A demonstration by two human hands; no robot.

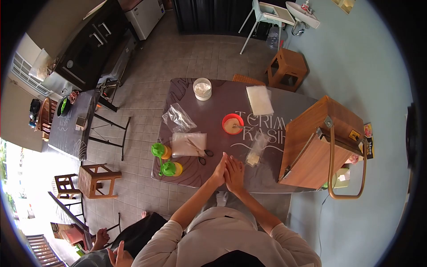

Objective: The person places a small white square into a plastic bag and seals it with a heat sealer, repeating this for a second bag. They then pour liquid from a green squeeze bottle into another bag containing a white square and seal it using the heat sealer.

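Observation:
My left hand (219, 171) and my right hand (234, 172) are pressed palm to palm over the table's near edge, with nothing visible between them. Just right of them lies a clear plastic packet (254, 155) with something pale in its lower end. A red bowl (232, 123) of beige mixture, a spoon in it, stands beyond my hands. To the left, black-handled scissors (202, 159) rest partly on a stack of clear plastic sheets (188, 144). Two green-topped bottles (171, 168) with yellow contents stand at the table's left edge.
A crumpled plastic bag (179, 118), a tub of white powder (202, 89) and a white stack (259, 100) lie farther back on the table (213, 107). A wooden cabinet (311, 151) stands on the right. Another person's hand (119, 255) shows at lower left.

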